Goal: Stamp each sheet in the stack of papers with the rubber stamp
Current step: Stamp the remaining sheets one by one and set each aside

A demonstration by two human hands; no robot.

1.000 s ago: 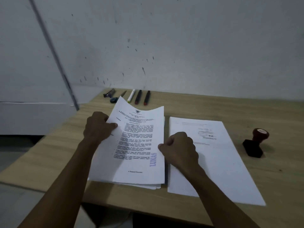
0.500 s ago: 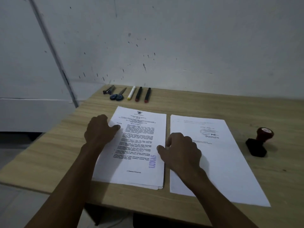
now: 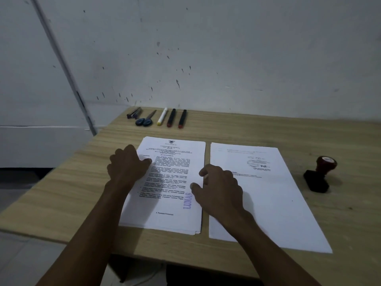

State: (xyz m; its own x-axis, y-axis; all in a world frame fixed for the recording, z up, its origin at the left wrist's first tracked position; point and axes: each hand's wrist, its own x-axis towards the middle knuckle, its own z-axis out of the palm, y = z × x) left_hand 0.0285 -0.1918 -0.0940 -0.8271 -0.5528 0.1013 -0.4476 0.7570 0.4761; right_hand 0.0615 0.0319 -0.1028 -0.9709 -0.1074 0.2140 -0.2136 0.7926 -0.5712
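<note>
Under both hands, the left hand [image 3: 127,166] and right hand [image 3: 218,188] rest loose-fingered on the stamped stack of papers [image 3: 171,182], gripping nothing; best square it gently, rubber stamp [image 3: 319,174] waiting well right.

We have laid the curled white printed top sheet [image 3: 171,182] flat at frame centre; our left hand [image 3: 126,166] and right hand [image 3: 218,186] have relaxed from gripping its edges.

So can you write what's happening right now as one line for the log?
left hand: resting on stamped stack | right hand: resting at stack's right edge | rubber stamp: lying on table, untouched | second sheet: right of stack
</note>
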